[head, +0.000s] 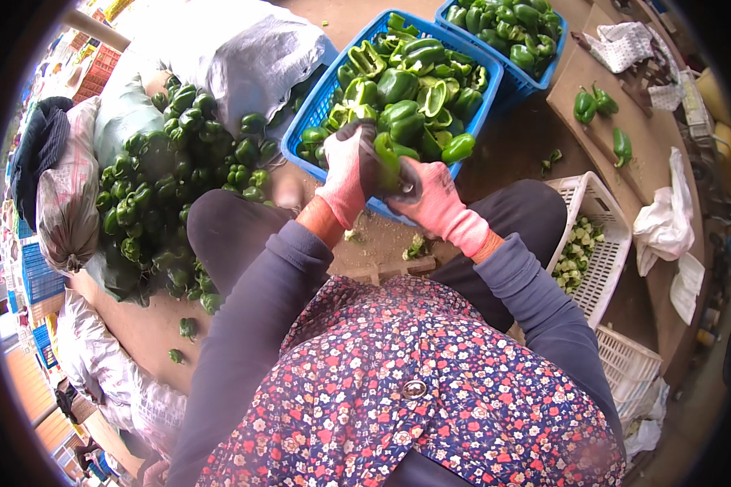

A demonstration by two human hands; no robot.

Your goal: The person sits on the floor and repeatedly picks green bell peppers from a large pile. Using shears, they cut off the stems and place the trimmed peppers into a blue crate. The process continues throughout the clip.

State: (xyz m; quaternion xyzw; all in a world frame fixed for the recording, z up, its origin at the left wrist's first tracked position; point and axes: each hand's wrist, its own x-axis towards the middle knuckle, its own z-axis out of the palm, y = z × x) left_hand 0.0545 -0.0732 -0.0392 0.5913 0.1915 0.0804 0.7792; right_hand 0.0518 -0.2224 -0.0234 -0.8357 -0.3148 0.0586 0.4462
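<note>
My left hand (pixel 350 167), in a pink work glove with a dark palm, holds a green bell pepper (pixel 388 163) over the near edge of a blue plastic crate (pixel 492 91). My right hand (pixel 425 198), gloved alike, is at the pepper's right side, its fingers curled around something small and mostly hidden; a bit of metal shows by the thumb, and I cannot tell what it is. Whole and halved green peppers (pixel 400 122) fill the crate. A large heap of whole green peppers (pixel 158 195) lies to the left on a sheet.
Another blue crate of peppers (pixel 524 42) stands at the back right. A white plastic crate (pixel 603 262) with pale pepper cores (pixel 575 249) is by my right knee. Loose peppers (pixel 622 147) and a white bag (pixel 664 225) lie on a board at right. Stuffed sacks (pixel 67 189) stand far left.
</note>
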